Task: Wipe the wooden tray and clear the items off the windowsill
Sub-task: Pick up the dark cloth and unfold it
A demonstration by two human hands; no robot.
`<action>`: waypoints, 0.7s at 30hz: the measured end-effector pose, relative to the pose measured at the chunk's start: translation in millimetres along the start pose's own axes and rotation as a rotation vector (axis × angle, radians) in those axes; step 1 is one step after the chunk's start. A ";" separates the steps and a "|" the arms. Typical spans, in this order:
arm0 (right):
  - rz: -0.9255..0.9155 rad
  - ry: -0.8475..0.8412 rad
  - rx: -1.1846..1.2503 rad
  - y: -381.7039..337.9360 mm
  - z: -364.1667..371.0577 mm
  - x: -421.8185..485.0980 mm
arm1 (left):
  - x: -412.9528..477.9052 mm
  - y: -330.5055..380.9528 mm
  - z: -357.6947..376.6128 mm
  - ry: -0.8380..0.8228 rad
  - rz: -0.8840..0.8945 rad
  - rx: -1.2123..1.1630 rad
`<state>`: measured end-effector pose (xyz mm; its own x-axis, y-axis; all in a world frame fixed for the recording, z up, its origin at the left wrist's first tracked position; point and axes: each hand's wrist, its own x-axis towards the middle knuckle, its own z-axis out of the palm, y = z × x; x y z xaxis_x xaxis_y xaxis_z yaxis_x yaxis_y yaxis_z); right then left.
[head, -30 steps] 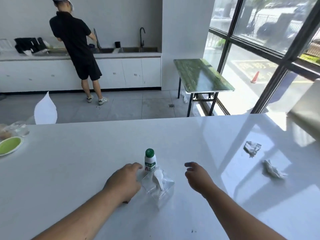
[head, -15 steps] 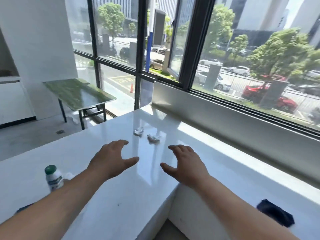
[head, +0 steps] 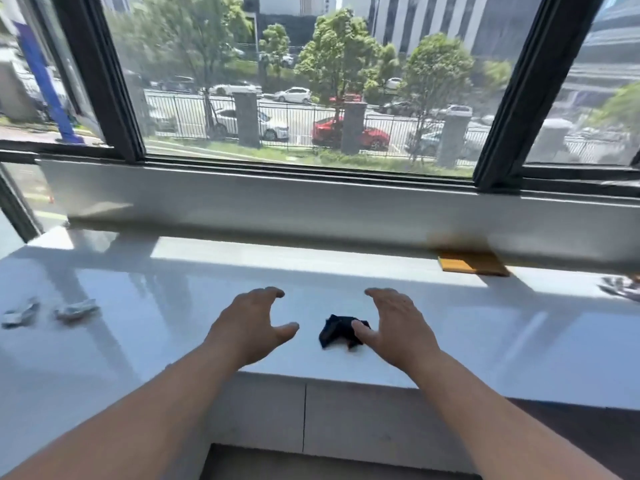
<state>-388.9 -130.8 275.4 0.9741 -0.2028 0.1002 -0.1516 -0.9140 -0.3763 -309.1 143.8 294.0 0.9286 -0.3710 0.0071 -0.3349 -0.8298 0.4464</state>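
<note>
Both hands were held out over the white windowsill [head: 311, 268], fingers spread and nothing gripped. The left hand [head: 247, 325] was empty; the right hand [head: 398, 327] was spread too, its thumb right by a crumpled dark cloth [head: 337, 332], though actual contact couldn't be made out. The wooden tray [head: 471, 264] was parked far right against the wall. Two crumpled wrappers [head: 74, 310] were left lying way off left.
</note>
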 end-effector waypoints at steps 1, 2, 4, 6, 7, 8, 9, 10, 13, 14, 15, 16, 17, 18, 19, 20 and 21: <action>0.027 -0.025 0.004 26.1 4.4 7.7 | 16.9 12.7 20.9 -0.026 -0.004 0.009; 0.049 -0.054 0.010 53.0 10.2 17.9 | 35.0 26.3 42.4 -0.055 -0.012 0.017; 0.068 -0.114 -0.013 96.9 23.1 38.5 | 64.3 48.9 80.8 -0.121 -0.037 0.024; 0.081 -0.170 -0.028 137.2 38.5 64.2 | 96.5 69.2 117.4 -0.172 -0.054 0.041; 0.089 -0.192 -0.022 153.1 46.8 77.0 | 112.3 76.4 133.0 -0.190 -0.061 0.051; 0.096 -0.212 -0.012 166.3 55.5 89.1 | 126.2 82.3 145.9 -0.202 -0.072 0.056; 0.098 -0.224 -0.002 174.6 63.3 99.3 | 137.1 86.4 154.6 -0.209 -0.088 0.056; 0.098 -0.239 0.012 182.1 73.2 111.2 | 148.8 89.4 162.8 -0.215 -0.107 0.058; 0.076 -0.303 0.029 188.3 106.9 143.0 | 174.5 87.9 178.7 -0.236 -0.159 0.060; 0.066 -0.328 0.035 186.5 118.1 150.9 | 179.8 85.6 181.5 -0.243 -0.172 0.063; 0.055 -0.358 0.033 183.7 131.0 159.8 | 185.6 81.9 184.2 -0.244 -0.180 0.067; 0.042 -0.391 0.012 180.5 144.7 167.4 | 191.0 77.4 186.1 -0.244 -0.190 0.068; 0.031 -0.427 -0.018 176.2 160.4 175.4 | 196.3 71.6 186.6 -0.245 -0.205 0.065; 0.030 -0.467 -0.046 173.4 173.0 180.9 | 199.7 68.5 185.4 -0.246 -0.206 0.067; 0.044 -0.510 -0.077 173.7 178.1 179.9 | 199.2 70.3 183.6 -0.251 -0.199 0.070; 0.053 -0.543 -0.102 165.2 193.9 189.9 | 207.2 55.7 179.4 -0.255 -0.211 0.065; 0.061 -0.558 -0.134 159.2 208.6 199.6 | 214.5 42.1 175.5 -0.262 -0.226 0.068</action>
<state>-183.6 -243.5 43.3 0.8982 -0.0740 -0.4333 -0.1952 -0.9504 -0.2423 -152.0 -43.9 157.3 0.9110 -0.2615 -0.3188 -0.1432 -0.9257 0.3500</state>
